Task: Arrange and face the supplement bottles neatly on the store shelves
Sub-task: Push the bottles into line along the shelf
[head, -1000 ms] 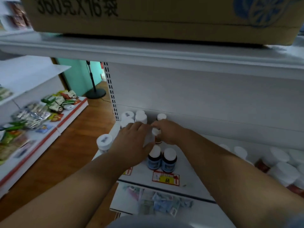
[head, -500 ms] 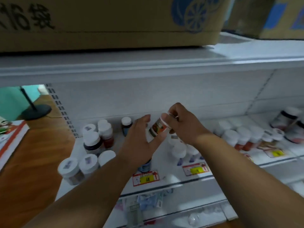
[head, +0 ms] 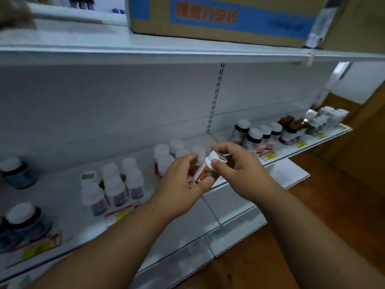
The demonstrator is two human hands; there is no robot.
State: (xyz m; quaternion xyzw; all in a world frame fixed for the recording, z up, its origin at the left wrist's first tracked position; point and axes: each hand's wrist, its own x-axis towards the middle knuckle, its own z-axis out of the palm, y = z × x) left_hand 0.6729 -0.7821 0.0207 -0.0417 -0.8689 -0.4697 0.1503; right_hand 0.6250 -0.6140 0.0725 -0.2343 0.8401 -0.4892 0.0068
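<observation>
Cardboard box [head: 218,19] with blue panel and red print sits on upper shelf board, 12 o'clock. Second brown carton [head: 358,24] just beside it at 1 o'clock, clear tape strip at its corner. Perforated upright strip [head: 216,97] runs down white back panel, centre. Yellow-red price tags [head: 120,214] on shelf edge, 8 o'clock; print blurred. Wooden floor [head: 343,205] at 4 o'clock

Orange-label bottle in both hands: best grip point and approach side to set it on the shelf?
Grip the orange-label bottle round its body from the near side, below the white cap. It is tilted, and the left hand and right hand already cover much of it.
</observation>
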